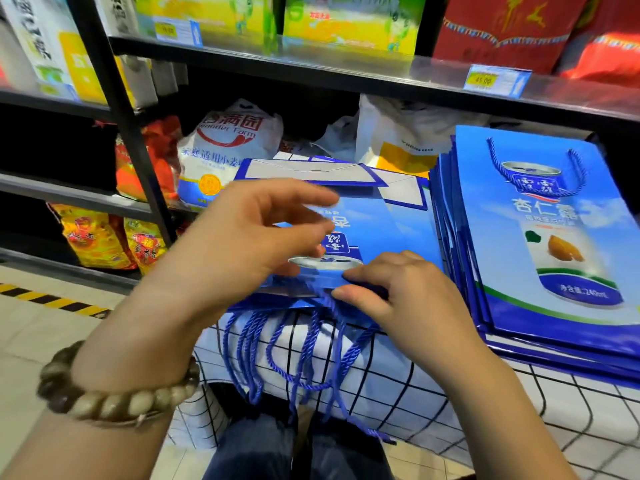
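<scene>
Two hands are at the blue bag (388,233): the right hand (408,296) pinches its near edge, the left hand (242,244) lies open on top of it.

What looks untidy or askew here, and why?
The blue twisted cord handles of the flat blue paper bags dangle in a tangle over the black wire basket; the right-hand stack of blue bags is fanned unevenly.

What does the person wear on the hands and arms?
No gloves and no rings are seen. The left hand has a bracelet of round beige and brown beads at its wrist. The right hand has nothing at its wrist. No sleeves show on the forearms.
</scene>
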A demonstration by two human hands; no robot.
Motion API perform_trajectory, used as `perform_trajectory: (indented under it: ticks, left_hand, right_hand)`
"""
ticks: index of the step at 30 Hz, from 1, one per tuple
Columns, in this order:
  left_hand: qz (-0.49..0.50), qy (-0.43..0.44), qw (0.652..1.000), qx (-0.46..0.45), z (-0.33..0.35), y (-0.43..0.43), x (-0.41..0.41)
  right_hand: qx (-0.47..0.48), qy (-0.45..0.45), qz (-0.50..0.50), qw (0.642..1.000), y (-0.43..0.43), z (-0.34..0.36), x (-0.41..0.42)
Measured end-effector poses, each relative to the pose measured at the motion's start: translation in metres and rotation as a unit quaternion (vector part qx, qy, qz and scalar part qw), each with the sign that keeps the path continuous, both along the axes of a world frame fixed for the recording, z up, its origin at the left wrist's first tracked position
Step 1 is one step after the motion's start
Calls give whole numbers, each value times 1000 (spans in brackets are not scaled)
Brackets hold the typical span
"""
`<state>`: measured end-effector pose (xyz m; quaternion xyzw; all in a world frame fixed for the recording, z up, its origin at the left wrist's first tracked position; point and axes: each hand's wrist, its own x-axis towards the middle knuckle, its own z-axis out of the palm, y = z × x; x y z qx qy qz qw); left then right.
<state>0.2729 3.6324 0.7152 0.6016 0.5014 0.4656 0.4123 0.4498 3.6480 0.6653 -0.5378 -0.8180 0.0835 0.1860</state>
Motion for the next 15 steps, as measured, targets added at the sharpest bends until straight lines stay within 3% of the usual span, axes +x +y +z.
perform_trajectory:
  ticks: [2, 4, 6, 11, 15]
  left_hand:
    - [-15, 204, 977, 62, -10, 2, -2]
    - [-83, 386, 916, 75, -17, 1, -3]
    - [-150, 461, 874, 49, -25, 0, -5]
    - [-72, 454, 879, 127, -26, 3, -10]
    - [4, 351, 929, 118, -27, 10, -3]
  right_hand:
    - [-14, 23, -1, 1000, 1, -1, 1]
    - [-11, 34, -1, 999, 4, -3, 2]
    - [-10, 36, 0, 999, 7, -5, 2]
    - [-15, 61, -3, 998, 6, -4, 1]
    - [-11, 73, 8, 997, 6, -4, 3]
